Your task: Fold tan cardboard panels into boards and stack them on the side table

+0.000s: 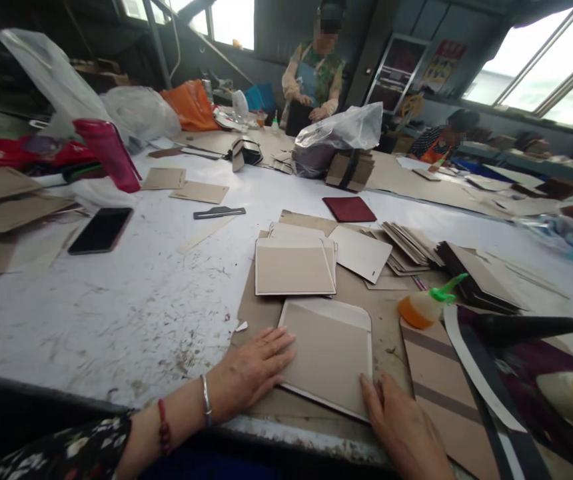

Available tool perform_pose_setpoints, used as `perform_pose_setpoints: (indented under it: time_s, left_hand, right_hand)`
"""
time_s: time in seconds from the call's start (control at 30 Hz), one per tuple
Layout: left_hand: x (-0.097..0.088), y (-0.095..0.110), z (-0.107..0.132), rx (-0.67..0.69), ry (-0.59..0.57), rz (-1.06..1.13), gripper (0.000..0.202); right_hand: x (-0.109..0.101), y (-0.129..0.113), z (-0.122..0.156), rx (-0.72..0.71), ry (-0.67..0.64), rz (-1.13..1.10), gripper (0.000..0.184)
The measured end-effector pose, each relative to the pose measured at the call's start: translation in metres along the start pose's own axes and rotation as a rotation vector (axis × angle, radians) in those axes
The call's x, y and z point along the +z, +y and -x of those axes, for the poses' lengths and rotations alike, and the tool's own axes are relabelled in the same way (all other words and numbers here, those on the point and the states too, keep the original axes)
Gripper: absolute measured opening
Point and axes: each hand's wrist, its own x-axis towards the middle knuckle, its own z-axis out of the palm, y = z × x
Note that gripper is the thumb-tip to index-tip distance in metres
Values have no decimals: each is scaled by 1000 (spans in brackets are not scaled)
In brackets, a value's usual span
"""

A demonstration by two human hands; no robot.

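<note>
Beige panel [329, 353] looks light, stiff; I'd grip opposite edges: left fingers [277, 339] laid flat, right fingers [372, 397] curled, hold unclear

- a white table [166, 313] carried the things, its top scuffed and scattered with dark specks towards the near edge
- a brown sheet [261, 313] lay directly on it, near the front
- a dark phone [101, 231] lay flat on the left
- a slim grey template [219, 213] lay farther in
- two tan cards [199, 192] lay near a pink bottle [109, 153]
- a dark red square [349, 209] lay beyond the brown sheet
</note>
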Motion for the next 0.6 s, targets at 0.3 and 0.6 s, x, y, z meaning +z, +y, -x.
perform_pose_setpoints:
  time_s: [0.3, 0.6]
  left_hand:
    - [11, -5, 4, 39, 75, -4, 35]
    - [8, -6, 3, 71, 25, -23, 35]
  right_hand:
    - [-6, -5, 3, 29, -43, 36, 29]
    - [-4, -5, 3, 6, -33, 72, 30]
